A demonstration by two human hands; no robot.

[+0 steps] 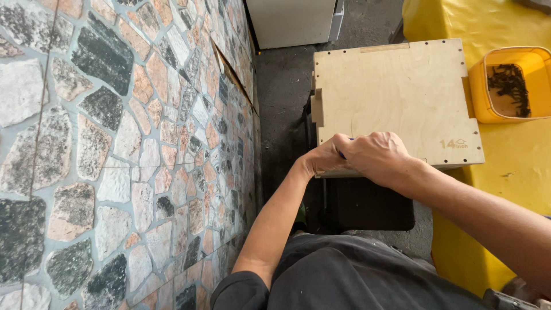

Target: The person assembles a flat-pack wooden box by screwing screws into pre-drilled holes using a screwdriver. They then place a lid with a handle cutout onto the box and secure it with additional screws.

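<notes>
Two hands meet at the near edge of a plywood box (396, 97), which lies flat beside a yellow surface (516, 166). A small blue object (342, 154) shows between them, too hidden to identify. The right hand (379, 158) curls over it, knuckles up, forearm stretching in from the right. The left hand (321, 161) closes beneath, wrist bent, arm coming up from below. A yellow tub (479, 92) of dark screws (509, 86) sits to the box's right. A stone-patterned wall (115, 149) fills the left.
</notes>
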